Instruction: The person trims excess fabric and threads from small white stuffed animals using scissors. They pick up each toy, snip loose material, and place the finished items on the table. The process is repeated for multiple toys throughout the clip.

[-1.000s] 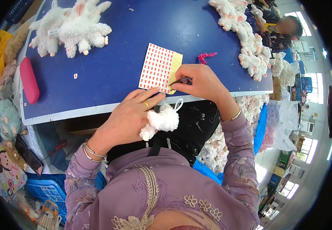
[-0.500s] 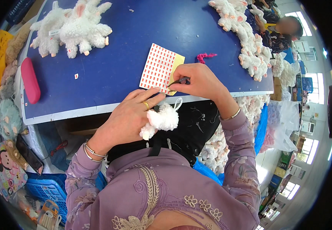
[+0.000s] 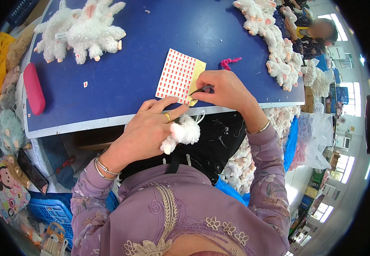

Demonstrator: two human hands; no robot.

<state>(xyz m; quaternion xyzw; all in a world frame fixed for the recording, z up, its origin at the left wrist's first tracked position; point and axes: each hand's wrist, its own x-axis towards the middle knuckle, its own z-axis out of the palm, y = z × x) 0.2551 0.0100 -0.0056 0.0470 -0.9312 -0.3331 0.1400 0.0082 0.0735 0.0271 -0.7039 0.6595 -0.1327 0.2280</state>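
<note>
A sheet of small red-printed stickers on yellowish backing lies near the front edge of the blue table. My left hand presses fingertips on its lower edge. That same hand grips a small white plush toy with a hanging loop; the toy hangs just off the table edge, partly behind the fingers. Dark tweezers are pinched in my right hand. Their tips point at the sheet's lower right corner, beside my left fingertips; whether a sticker is between them is too small to tell.
White plush toys lie at the far left, and more line the right edge. A pink case, a loose sticker and magenta string rest on the table. Another person sits at the far right.
My right hand and the tweezers have shifted slightly right and away from the sheet's printed part. My left fingers and the plush toy have moved a little right.
</note>
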